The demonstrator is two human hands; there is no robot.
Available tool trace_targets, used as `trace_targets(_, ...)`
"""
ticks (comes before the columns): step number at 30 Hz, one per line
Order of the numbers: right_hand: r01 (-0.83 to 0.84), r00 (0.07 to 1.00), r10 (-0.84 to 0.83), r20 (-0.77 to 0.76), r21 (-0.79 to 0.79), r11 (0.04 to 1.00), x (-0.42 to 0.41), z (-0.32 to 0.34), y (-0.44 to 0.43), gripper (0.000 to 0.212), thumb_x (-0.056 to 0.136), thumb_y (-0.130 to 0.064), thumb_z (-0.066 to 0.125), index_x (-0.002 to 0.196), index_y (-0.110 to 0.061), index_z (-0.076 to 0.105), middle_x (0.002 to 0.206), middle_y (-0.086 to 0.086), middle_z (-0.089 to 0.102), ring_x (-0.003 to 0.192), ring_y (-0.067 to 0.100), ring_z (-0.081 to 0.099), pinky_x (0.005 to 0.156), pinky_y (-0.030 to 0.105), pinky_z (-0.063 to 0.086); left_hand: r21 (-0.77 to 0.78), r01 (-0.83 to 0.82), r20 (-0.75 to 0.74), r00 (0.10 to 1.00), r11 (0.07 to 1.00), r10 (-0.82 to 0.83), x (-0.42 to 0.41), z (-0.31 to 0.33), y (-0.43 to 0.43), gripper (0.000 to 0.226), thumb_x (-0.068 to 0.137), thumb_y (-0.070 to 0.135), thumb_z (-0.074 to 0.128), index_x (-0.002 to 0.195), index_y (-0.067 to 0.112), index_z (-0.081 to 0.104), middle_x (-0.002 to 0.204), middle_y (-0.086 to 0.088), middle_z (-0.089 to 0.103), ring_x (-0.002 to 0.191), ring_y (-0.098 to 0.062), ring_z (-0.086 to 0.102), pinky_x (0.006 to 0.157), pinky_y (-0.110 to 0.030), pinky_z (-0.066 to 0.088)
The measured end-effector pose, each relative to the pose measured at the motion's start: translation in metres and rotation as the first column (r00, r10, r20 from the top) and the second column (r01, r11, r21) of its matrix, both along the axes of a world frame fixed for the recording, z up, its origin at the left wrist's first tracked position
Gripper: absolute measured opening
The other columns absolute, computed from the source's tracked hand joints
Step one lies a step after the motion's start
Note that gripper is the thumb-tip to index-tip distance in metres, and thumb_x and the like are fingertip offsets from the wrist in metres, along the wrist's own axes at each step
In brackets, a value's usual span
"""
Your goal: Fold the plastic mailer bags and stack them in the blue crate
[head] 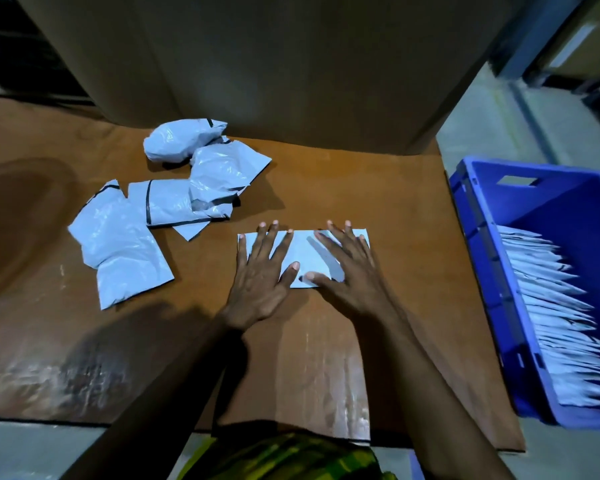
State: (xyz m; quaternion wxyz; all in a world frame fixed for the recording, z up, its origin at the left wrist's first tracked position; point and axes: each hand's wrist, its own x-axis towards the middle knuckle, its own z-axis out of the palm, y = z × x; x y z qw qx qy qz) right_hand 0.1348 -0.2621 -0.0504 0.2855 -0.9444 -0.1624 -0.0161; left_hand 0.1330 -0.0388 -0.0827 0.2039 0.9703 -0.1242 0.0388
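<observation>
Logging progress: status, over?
Left hand and right hand flat on mailer. Crate part filled. Loose mailers at left. Nothing between mailer and crate.

place: warehouse packing area
beyond the left hand: tall cardboard carton
under it: cardboard sheet on grey concrete floor
right of the right hand: blue crate of folded mailers
</observation>
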Motion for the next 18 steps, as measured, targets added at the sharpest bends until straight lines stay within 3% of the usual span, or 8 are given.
trace_targets(3, 0.036, 0.961, -0.044, 0.272, 0.037, 0.999, -0.014, -0.002, -0.016, 0.049, 0.081, -0.063, 0.082, 0.119, -0.033, 0.075, 0.140, -0.011, 0.063, 0.144, 0.013, 0.047, 0.122, 0.047, 0.029, -0.155, 0.023, 0.134, 0.991, 0.988, -0.002, -0.020, 0.012, 0.003, 0.043, 0.106, 0.038, 0.045, 0.140, 0.016, 0.057, 0.161, -0.009, 0.040, 0.158, -0.026, 0.020, 0.126, -0.058, 0.014)
trace_targets(6, 0.004, 0.911, 0.009, 0.411, -0.029, 1.000, -0.021, -0.007, -0.019, 0.020, 0.089, -0.045, 0.083, 0.091, -0.026, 0.079, 0.116, -0.007, 0.073, 0.119, 0.020, 0.065, 0.102, 0.048, 0.045, -0.116, 0.047, 0.166, 0.986, 0.992, -0.027, -0.038, 0.020, -0.001, 0.033, 0.093, 0.033, 0.061, 0.123, 0.020, 0.062, 0.148, -0.007, 0.050, 0.150, -0.027, 0.035, 0.121, -0.058, 0.023)
trace_targets(10, -0.003, 0.880, 0.056, 0.471, -0.112, 0.994, -0.025, -0.006, -0.013, 0.014, 0.100, -0.027, 0.071, 0.092, -0.015, 0.075, 0.113, -0.002, 0.073, 0.110, 0.024, 0.067, 0.093, 0.038, 0.046, -0.035, 0.076, 0.144, 0.987, 0.997, -0.070, -0.038, 0.024, 0.002, 0.041, 0.084, 0.037, 0.070, 0.120, 0.021, 0.063, 0.145, -0.006, 0.051, 0.142, -0.027, 0.042, 0.111, -0.055, 0.034)
trace_targets(14, 0.015, 0.864, 0.030, 0.503, -0.086, 0.996, -0.023, 0.005, -0.015, 0.010, 0.100, -0.017, 0.066, 0.094, -0.010, 0.072, 0.111, 0.003, 0.072, 0.106, 0.029, 0.067, 0.089, 0.040, 0.046, 0.022, 0.100, 0.228, 0.968, 0.995, -0.103, -0.027, 0.030, 0.008, 0.039, 0.080, 0.031, 0.083, 0.115, 0.021, 0.067, 0.132, -0.006, 0.059, 0.128, -0.027, 0.050, 0.096, -0.048, 0.039)
trace_targets(16, 0.027, 0.857, 0.010, 0.515, -0.064, 0.998, -0.020, 0.015, -0.020, 0.012, 0.101, -0.023, 0.068, 0.099, -0.012, 0.072, 0.114, 0.002, 0.071, 0.110, 0.027, 0.066, 0.091, 0.039, 0.045, 0.006, 0.095, 0.343, 0.935, 0.995, -0.092, -0.023, 0.039, 0.004, 0.032, 0.082, 0.018, 0.083, 0.111, 0.019, 0.070, 0.118, -0.003, 0.064, 0.116, -0.027, 0.056, 0.089, -0.046, 0.039)
trace_targets(18, 0.034, 0.860, 0.015, 0.510, -0.087, 0.996, -0.014, 0.027, -0.032, 0.027, 0.100, -0.039, 0.069, 0.111, -0.015, 0.072, 0.118, 0.000, 0.070, 0.115, 0.023, 0.062, 0.097, 0.038, 0.043, -0.015, 0.100, 0.439, 0.895, 0.995, -0.084, -0.018, 0.054, -0.004, 0.022, 0.089, 0.015, 0.078, 0.109, 0.017, 0.072, 0.106, -0.002, 0.065, 0.106, -0.028, 0.059, 0.084, -0.046, 0.040)
